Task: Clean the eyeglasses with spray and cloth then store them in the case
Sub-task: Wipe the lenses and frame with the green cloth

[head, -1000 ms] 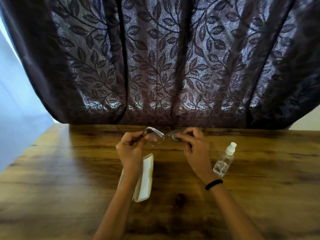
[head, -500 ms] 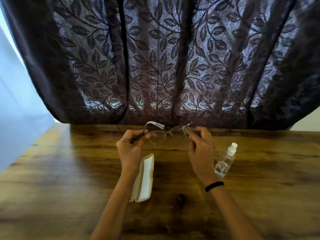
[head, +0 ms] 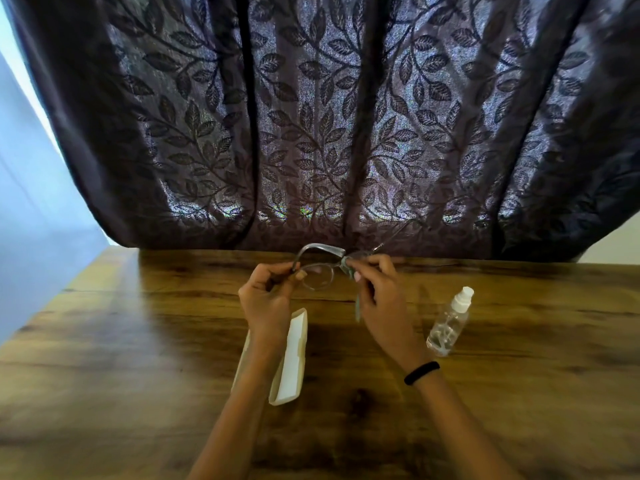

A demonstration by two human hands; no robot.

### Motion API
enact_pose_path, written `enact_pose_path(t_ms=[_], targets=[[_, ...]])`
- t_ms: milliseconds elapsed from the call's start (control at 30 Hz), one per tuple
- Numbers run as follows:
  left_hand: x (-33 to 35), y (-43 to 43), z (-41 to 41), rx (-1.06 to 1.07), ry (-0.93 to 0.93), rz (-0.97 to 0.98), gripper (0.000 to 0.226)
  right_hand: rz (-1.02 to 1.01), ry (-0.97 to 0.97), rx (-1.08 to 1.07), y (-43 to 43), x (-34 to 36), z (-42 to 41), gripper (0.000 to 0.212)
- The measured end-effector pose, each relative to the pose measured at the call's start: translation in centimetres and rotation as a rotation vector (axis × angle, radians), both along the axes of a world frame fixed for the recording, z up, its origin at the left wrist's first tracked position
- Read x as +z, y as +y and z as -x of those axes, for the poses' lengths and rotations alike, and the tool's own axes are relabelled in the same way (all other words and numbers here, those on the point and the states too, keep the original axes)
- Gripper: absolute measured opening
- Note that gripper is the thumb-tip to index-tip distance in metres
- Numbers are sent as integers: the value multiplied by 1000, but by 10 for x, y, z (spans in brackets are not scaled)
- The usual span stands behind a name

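I hold the grey-framed eyeglasses [head: 317,277] above the wooden table [head: 138,341], near its far edge. My left hand [head: 266,296] pinches the left end of the frame. My right hand [head: 375,289] pinches a small grey-green cloth [head: 348,268] around the right lens; a strip of the cloth hangs down below the palm. One temple arm curves over the top, the other sticks out to the upper right. The open white case [head: 291,362] lies on the table under my left forearm. The clear spray bottle [head: 448,323] with a white cap stands to the right of my right wrist.
A dark curtain [head: 329,116] with a leaf pattern hangs right behind the table's far edge. A pale wall [head: 31,202] shows on the left. A black band [head: 420,372] circles my right wrist.
The glasses have turned a little, with the right temple arm now swung out to the upper right. My right hand has shifted left onto the right lens, with the cloth now showing.
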State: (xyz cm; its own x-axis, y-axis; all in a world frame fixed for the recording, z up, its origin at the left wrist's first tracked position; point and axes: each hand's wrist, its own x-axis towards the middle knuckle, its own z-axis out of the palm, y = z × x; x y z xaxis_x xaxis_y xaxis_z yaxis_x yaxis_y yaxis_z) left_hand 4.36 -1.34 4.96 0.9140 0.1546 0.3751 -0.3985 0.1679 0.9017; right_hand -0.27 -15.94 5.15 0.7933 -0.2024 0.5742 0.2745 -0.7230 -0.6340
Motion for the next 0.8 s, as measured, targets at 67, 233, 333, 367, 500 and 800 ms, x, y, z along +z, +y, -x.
enact_pose_path(t_ms=[67, 233, 333, 367, 500, 800], targets=[[-1, 1, 0, 31, 5, -3, 21, -158, 19, 71, 0, 2, 0, 25], [-2, 6, -3, 74, 23, -15, 25, -600, 90, 219, -10, -2, 5, 28], [-4, 7, -5, 87, 33, -7, 19, -684, 80, 146, -17, -10, 9, 33], [-4, 8, -5, 91, 40, -1, 18, -644, 88, 90, -21, -14, 10, 32], [-6, 8, -6, 89, 77, 33, 19, -348, 253, -137, -37, -37, 14, 19], [-2, 5, -4, 57, 86, 72, 18, -17, 556, -263, -50, -50, 17, 20]])
